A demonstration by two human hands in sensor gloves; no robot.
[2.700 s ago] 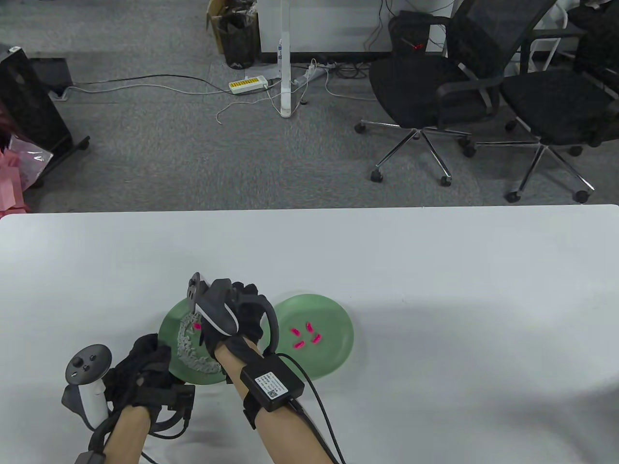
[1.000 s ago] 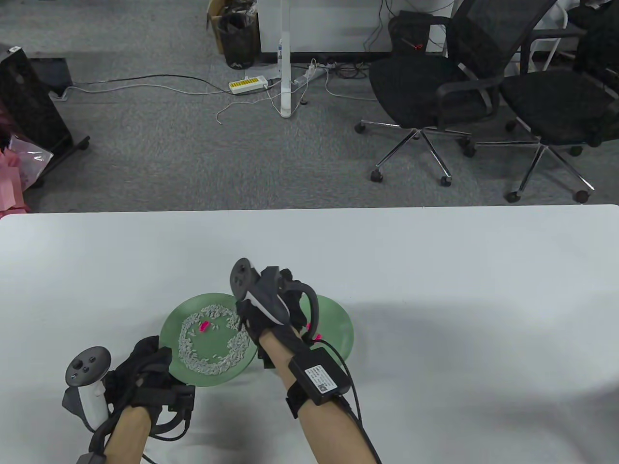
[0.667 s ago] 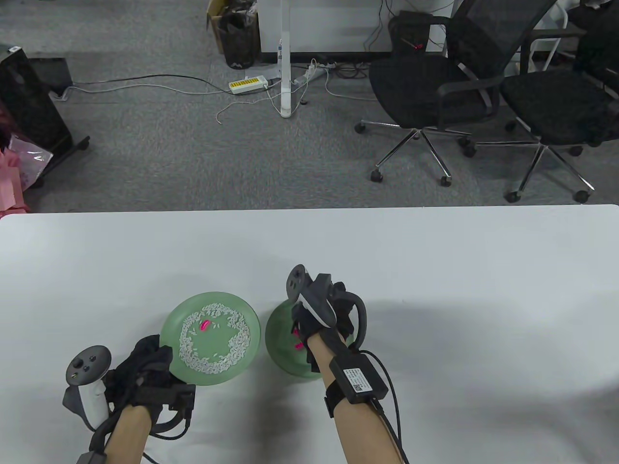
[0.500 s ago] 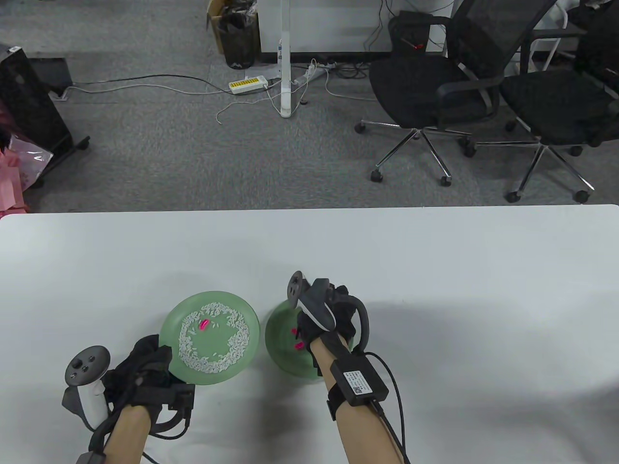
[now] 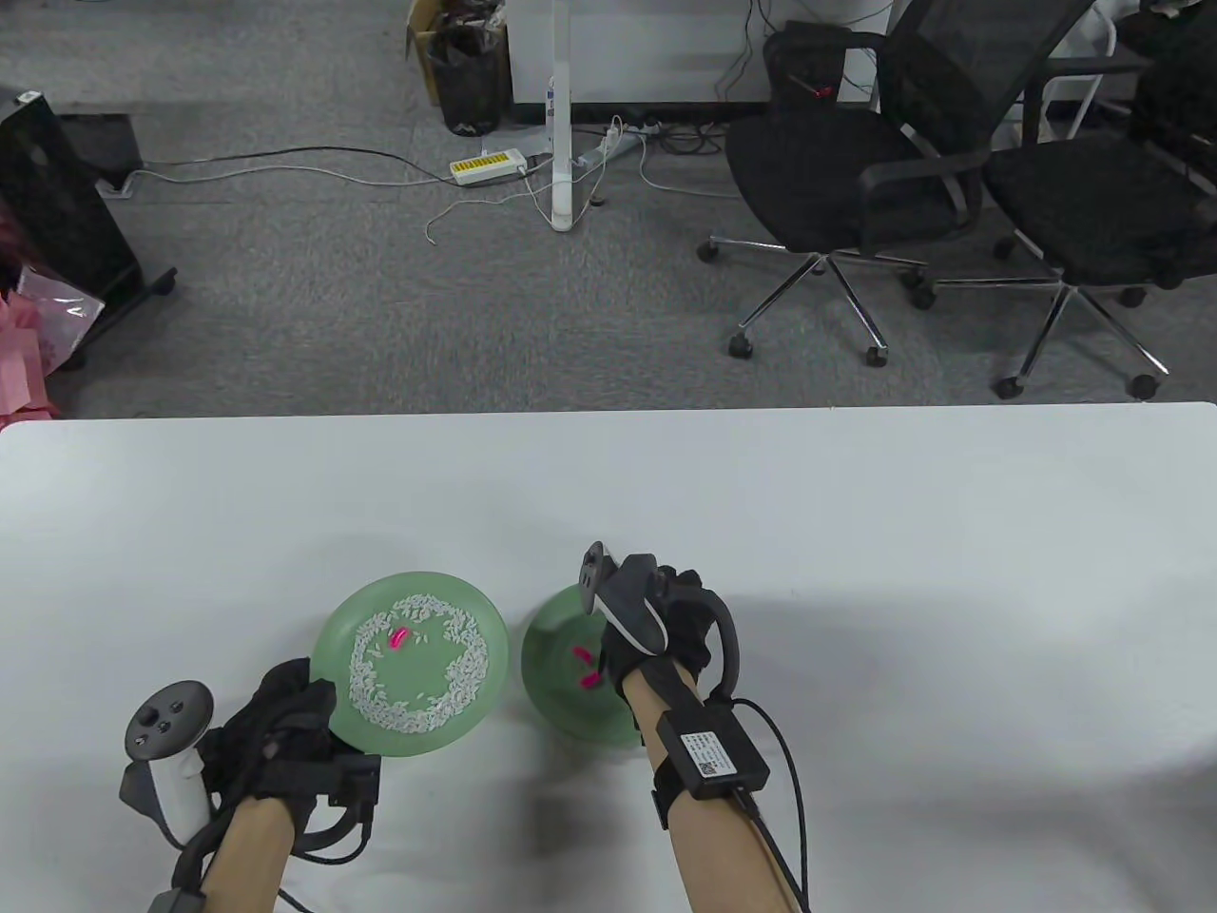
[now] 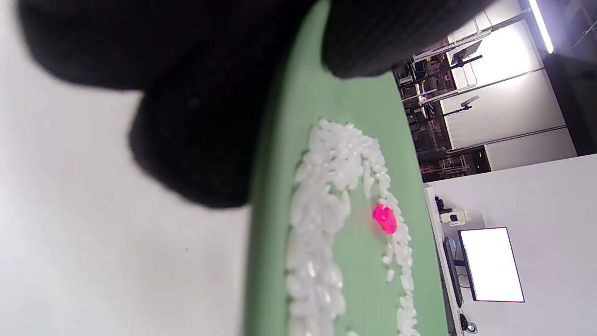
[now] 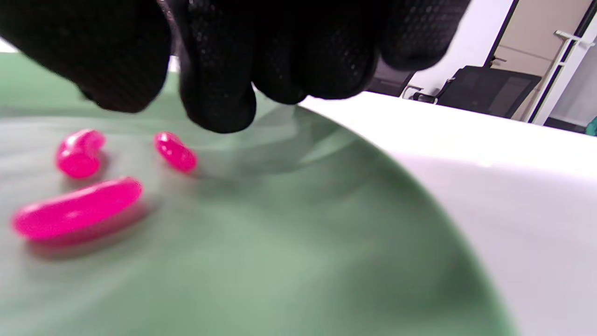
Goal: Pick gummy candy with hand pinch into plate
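Pink gummy candies point(image 7: 77, 210) lie in the right green plate point(image 5: 556, 699); your right wrist view shows three there, one long and near, two smaller ones behind it. One more pink candy point(image 5: 399, 637) sits on the left green plate point(image 5: 333, 656), at the inner edge of a ring of white rice grains point(image 5: 418, 709).

Your right hand point(image 5: 666, 637) hangs low over the right plate. Its fingertips point(image 7: 217, 109) bunch together and point down, just above and behind the smallest candy; whether they touch it, or clamp anything between them, cannot be told from these views.

Your left hand point(image 5: 285, 732) holds the near left rim of the rice plate: the left wrist view shows gloved fingers point(image 6: 196, 144) under the rim against the table and another on top of the rim, clamped on the plate edge.

The two plates stand just beside each other on the white table point(image 5: 856, 533), rims close but apart. Beyond the table's far edge: grey carpet, two black office chairs point(image 5: 856, 171), a yellow power strip point(image 5: 487, 167) with trailing cables.
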